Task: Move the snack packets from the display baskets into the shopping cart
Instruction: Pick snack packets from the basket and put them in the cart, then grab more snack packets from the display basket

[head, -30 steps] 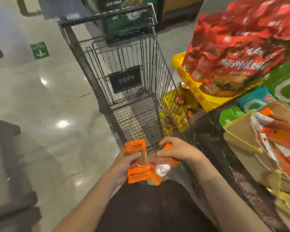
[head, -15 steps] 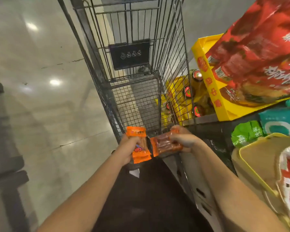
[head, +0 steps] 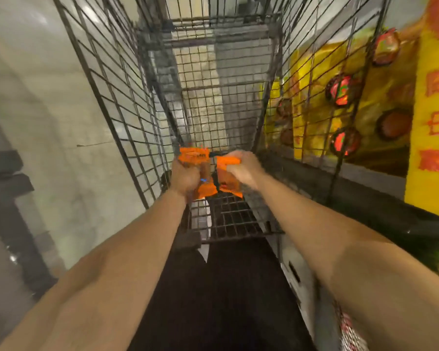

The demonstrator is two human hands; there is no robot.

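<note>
While both arms reach over the cart, left hand and right hand each grip, fingers seemingly curled, an orange packet.

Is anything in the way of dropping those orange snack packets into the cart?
Nothing visible. The left hand and right hand each grip an orange packet above the cart's wire floor, which looks bare below them.

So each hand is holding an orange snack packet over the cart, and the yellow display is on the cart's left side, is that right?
Not quite: the head view shows the yellow display on the cart's right side. Otherwise yes: left hand and right hand each hold an orange packet.
</note>
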